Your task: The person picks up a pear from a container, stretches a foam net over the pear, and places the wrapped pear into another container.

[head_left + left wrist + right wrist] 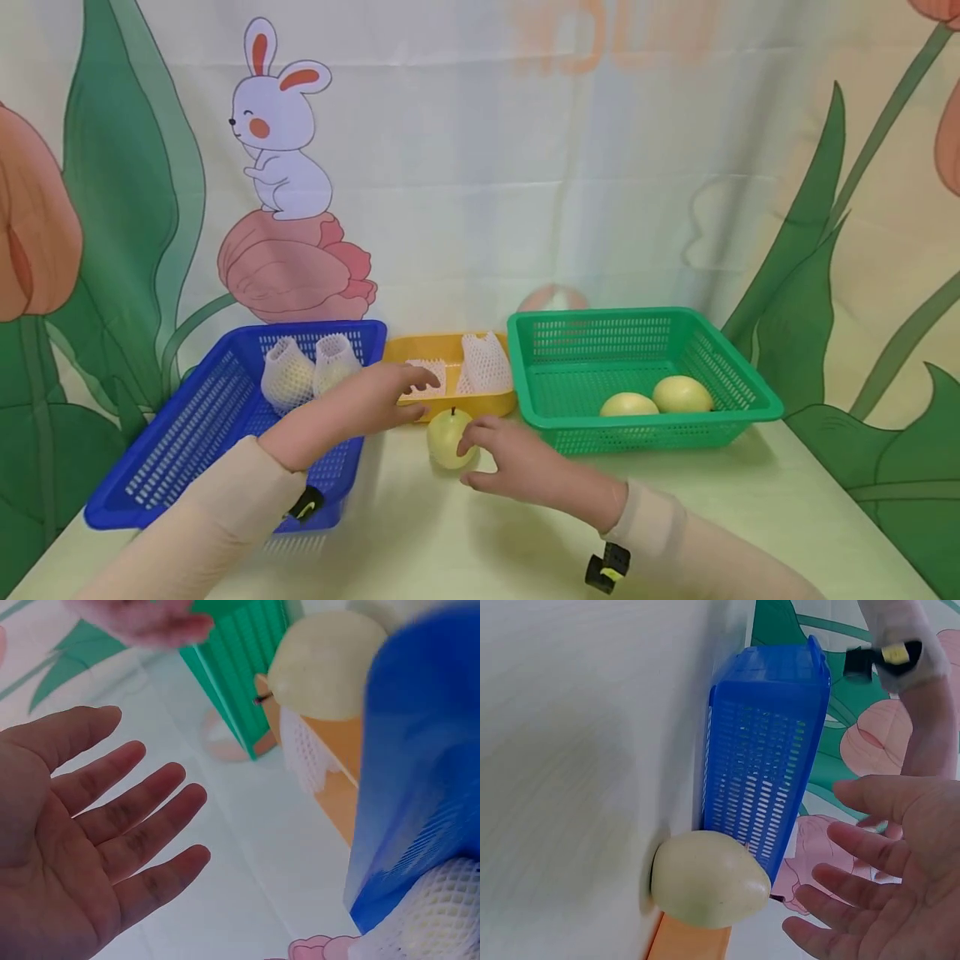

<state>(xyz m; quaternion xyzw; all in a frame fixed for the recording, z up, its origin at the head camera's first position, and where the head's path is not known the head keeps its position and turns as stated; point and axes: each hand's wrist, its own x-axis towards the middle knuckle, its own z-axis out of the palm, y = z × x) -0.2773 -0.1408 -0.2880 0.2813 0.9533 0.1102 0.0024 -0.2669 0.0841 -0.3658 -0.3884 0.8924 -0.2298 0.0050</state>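
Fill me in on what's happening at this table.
A person's left hand and right hand hover close to a pear on the table, neither gripping it. Two pears in nets sit in the blue basket, two bare pears lie in the green basket, and more nets are in the yellow basket.

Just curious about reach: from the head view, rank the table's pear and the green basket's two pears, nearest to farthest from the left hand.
From the left hand:
1. Table pear, slightly right.
2. Left pear in the green basket, farther right.
3. Right pear there, farthest right.
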